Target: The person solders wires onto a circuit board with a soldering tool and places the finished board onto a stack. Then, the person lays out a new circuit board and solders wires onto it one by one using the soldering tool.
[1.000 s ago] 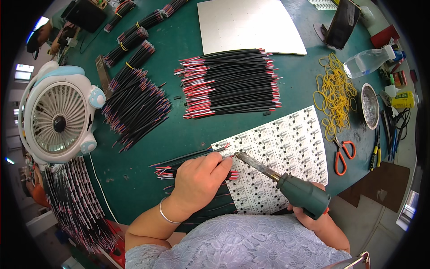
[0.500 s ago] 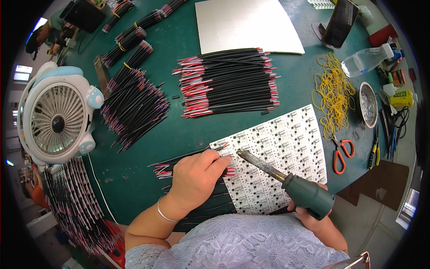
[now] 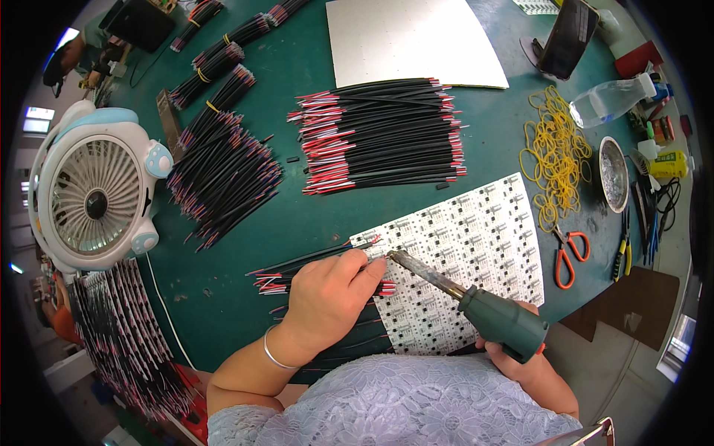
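Two hands work at the near edge of the desk [image 3: 312,67]: the left hand [image 3: 331,293] lies flat, fingers pinched on a black wire [image 3: 305,260] held against the white circuit panel [image 3: 461,260], while the right hand [image 3: 520,360] is closed around the green handle of a soldering iron [image 3: 461,293], its tip touching the panel just beside the left fingertips. Orange-handled scissors [image 3: 569,253] lie right of the panel. Farther off, a pile of black and red wires [image 3: 379,134] fills the middle, yellow rubber bands [image 3: 554,156] lie toward the right edge, and a white fan [image 3: 93,193] stands at the left edge.
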The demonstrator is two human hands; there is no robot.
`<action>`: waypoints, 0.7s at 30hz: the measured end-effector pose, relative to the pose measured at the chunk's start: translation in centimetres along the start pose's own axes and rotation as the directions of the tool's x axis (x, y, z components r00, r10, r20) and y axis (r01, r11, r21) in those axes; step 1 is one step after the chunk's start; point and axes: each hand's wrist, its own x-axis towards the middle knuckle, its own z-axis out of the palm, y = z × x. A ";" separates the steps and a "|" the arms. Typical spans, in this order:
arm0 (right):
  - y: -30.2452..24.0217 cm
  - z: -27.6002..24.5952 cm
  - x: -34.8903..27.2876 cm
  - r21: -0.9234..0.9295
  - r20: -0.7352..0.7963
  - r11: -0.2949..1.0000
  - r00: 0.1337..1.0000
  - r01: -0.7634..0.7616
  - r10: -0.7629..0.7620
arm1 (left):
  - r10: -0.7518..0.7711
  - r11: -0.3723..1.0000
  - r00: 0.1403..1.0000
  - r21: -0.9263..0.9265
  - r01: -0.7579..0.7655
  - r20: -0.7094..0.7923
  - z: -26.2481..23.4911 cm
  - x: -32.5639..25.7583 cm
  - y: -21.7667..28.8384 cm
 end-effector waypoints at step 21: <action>0.1 0.2 -0.6 0.048 0.002 0.999 1.000 0.007 -0.007 | 0.013 1.000 1.000 -0.026 -0.014 -0.021 0.2 0.0 -0.2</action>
